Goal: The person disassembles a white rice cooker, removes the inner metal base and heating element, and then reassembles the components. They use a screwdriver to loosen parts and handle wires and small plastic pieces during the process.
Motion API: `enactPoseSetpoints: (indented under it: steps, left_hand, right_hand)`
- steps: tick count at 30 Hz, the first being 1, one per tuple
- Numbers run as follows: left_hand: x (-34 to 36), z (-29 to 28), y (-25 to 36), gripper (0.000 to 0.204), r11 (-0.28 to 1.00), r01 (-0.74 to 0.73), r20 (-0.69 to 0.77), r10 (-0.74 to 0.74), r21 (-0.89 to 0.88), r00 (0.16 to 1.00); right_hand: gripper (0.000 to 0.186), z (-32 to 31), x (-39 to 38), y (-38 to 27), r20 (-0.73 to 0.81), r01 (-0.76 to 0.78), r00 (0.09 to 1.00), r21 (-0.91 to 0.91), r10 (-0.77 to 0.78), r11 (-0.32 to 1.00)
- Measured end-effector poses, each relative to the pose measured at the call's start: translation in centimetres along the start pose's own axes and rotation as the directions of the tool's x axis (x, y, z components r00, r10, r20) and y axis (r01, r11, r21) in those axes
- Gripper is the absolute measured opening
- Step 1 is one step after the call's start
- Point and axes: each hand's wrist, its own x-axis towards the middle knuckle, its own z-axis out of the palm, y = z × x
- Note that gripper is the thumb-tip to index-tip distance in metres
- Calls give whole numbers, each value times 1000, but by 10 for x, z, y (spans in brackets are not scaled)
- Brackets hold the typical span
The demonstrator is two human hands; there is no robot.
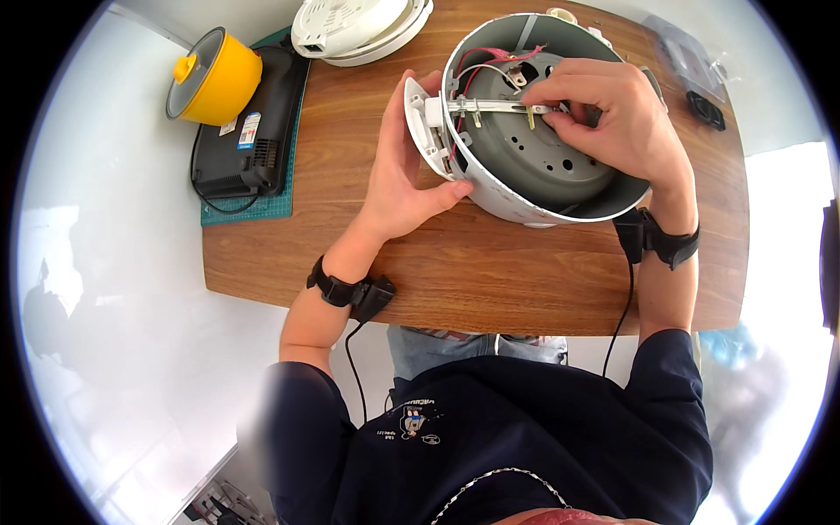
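Nearest, the left hand (404, 166) presses flat against the white switch panel (422, 122) on the side of the upturned cooker shell (525, 188), which lies tilted on the wooden bench (350, 254). Inside it, the right hand (612, 118) pinches the metal lever strip (490, 107) beside the red and white wires (490, 61). A slip there could bend the strip or tug a wire loose. Beyond stand a white lid (359, 26) and a yellow pot (214, 79).
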Motion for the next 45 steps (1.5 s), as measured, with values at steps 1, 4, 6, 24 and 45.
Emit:
enactPoseSetpoints:
  steps: [1, 4, 6, 24, 45]
  left_hand:
    - [2, -1, 2, 132, 1000, -16, 19, 16, 5, 1000]
    - [9, -4, 5, 132, 999, -37, 61, 38, -10, 997]
    - [10, -6, 4, 132, 999, -15, 60, 18, -46, 998]
    - [16, -11, -3, 131, 994, -66, 75, 59, 92, 995]
    - [22, -23, 10, 137, 968, -14, 172, -29, 249, 985]
  right_hand:
    - [26, 0, 0, 0, -10, 8, 1000, 3, -8, 1000]
    - [26, 2, -1, 2, -33, 22, 999, 4, -22, 1000]
    - [26, 2, 0, 2, -38, 30, 999, 5, -30, 1000]
    - [29, -1, -2, 1, 4, -24, 1000, 8, 24, 1000]
    - [27, 2, -1, 3, -33, 37, 999, -4, -37, 999]
